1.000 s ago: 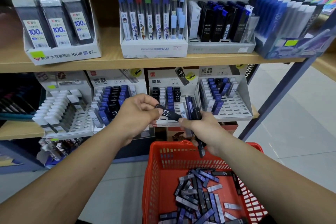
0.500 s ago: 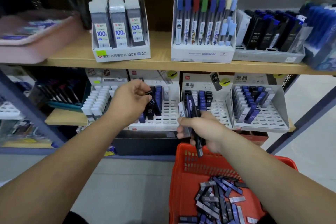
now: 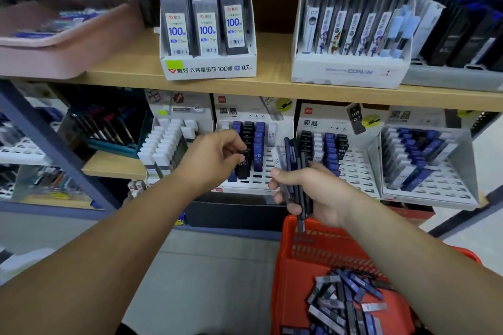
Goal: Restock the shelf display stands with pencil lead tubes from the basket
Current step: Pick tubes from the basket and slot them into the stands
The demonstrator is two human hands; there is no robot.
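Printed "100" and "0.7" on grey packs (image 3: 206,16); "100", "2B", "0.7" on white carton (image 3: 209,69); "CONAN" on pen box (image 3: 351,72); "HB 0.5" on blue tube (image 3: 257,158); "HB 0.7" on black tube (image 3: 342,151).

My left hand (image 3: 215,156) pinches a black lead tube (image 3: 243,167) at the HB 0.5 display stand (image 3: 268,181) on the lower shelf, its lower end among the black column. My right hand (image 3: 313,190) grips a bundle of tubes (image 3: 292,155), blue and dark, upright, just above the red basket (image 3: 299,242). Loose tubes (image 3: 343,302) lie heaped inside the basket.
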